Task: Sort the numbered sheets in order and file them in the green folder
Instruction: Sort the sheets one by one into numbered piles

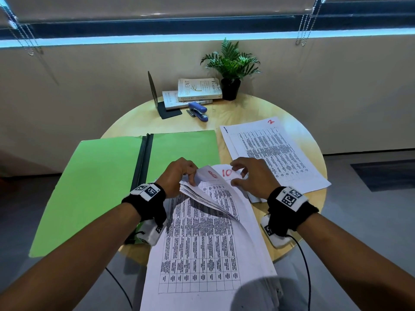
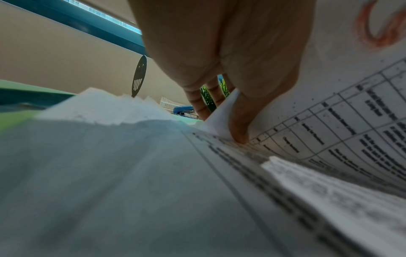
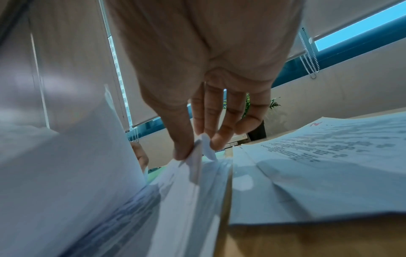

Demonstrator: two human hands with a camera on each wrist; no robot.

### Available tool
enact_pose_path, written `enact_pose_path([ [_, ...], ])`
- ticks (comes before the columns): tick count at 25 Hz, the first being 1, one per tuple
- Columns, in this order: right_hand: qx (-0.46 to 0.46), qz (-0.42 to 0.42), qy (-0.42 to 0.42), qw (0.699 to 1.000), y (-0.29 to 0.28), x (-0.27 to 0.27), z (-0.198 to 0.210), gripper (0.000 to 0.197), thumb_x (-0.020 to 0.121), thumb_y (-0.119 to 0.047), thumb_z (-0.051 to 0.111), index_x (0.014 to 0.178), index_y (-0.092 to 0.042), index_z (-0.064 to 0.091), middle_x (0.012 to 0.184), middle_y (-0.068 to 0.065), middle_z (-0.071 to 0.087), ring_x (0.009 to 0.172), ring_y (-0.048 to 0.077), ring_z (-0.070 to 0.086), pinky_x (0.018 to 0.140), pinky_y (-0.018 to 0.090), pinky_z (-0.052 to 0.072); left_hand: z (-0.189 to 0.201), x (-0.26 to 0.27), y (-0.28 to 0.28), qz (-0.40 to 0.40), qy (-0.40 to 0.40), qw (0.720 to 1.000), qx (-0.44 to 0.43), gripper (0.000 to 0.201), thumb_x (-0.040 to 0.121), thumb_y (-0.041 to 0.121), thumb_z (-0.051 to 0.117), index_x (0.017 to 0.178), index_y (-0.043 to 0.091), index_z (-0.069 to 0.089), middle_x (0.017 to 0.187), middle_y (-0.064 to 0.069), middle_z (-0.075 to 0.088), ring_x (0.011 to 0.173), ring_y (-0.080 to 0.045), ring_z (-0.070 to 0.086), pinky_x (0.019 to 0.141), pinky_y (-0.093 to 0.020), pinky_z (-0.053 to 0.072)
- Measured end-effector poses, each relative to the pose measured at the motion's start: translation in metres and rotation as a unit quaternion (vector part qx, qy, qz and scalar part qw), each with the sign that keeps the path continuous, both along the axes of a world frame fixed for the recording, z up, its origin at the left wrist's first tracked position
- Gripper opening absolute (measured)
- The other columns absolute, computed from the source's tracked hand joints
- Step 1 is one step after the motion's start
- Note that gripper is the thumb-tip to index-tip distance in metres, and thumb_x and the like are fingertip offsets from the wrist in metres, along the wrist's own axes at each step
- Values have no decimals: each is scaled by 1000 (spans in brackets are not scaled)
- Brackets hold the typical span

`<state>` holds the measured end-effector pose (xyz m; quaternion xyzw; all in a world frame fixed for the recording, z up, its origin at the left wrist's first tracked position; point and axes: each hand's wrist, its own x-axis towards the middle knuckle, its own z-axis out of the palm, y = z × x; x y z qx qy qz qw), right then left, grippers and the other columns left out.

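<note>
The green folder lies open on the left half of the round table. In front of me a stack of printed sheets hangs over the near table edge. My left hand holds several upper sheets lifted and curled at their far edge, the top one marked 8. In the left wrist view my thumb presses these sheets against the fingers behind. Beneath lies a sheet marked 10. My right hand pinches its far right corner. A pile topped by sheet 2 lies at right.
At the back of the table are two stacked books, a black bookend, a blue stapler and a potted plant. Bare wood shows beside my right wrist. Cables hang from both wrists.
</note>
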<state>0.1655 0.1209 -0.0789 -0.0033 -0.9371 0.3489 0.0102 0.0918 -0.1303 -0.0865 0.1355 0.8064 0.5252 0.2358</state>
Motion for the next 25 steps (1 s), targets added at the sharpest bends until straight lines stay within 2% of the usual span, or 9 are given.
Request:
enact_pose_path([
  [2,-11,-4,10,1000,-2,-2,2,46,66,-20,89,108,-17,70,101,-3,72,79,17,67,82,35,55,4,3,-1,4,-2,1000,-7,40,82,-14,47,62,12,69,66,13,62,64,-2,57,60,-22,49],
  [5,28,19,10,999,-4,-3,2,41,69,-28,87,106,-21,71,105,-7,72,92,15,65,89,34,50,5,3,0,-40,58,997,-42,30,76,-18,55,76,9,67,72,19,62,73,4,54,72,-23,48],
  [8,39,43,-7,998,-7,-3,-2,46,75,-27,83,117,-17,66,120,0,69,109,23,63,95,35,46,10,13,1,-61,157,982,-80,35,57,-25,64,56,10,67,77,15,56,78,12,55,72,-12,42],
  [11,120,58,-66,989,-10,1,-4,64,80,-43,75,134,-18,52,128,5,64,114,30,60,99,36,42,7,10,3,-67,189,977,-78,19,57,-25,63,55,-6,66,77,0,55,75,13,55,66,-4,39],
  [14,200,90,-87,972,-17,4,-6,71,86,-52,65,144,-17,42,128,7,63,116,31,57,107,39,33,7,11,1,-87,236,965,-81,18,53,-22,69,55,-4,67,78,-2,57,80,17,53,69,-1,37],
  [16,191,101,-59,975,-20,4,-6,71,83,-54,62,142,-18,46,128,5,64,115,31,59,107,39,34,7,12,1,-88,236,964,-80,19,53,-22,70,54,-4,67,77,-6,60,79,15,53,69,-1,36],
  [19,-32,60,5,998,-20,4,-5,56,75,-29,79,126,-15,62,115,5,71,100,24,69,93,36,52,7,12,0,-88,266,956,-84,20,52,-19,71,53,0,67,77,-5,60,78,8,51,70,0,35],
  [22,-260,-49,-20,964,-18,6,0,69,64,-8,90,125,-18,59,113,7,67,82,20,68,85,39,59,6,11,2,-78,215,972,-58,6,56,-11,65,53,-6,64,74,0,61,76,14,55,68,-2,38],
  [25,-328,-123,-75,934,-14,13,9,69,68,-1,86,125,-21,53,94,12,70,74,19,68,71,36,60,10,13,5,-26,166,984,-50,17,66,-18,61,54,-5,62,66,5,61,66,7,57,62,-9,42],
])
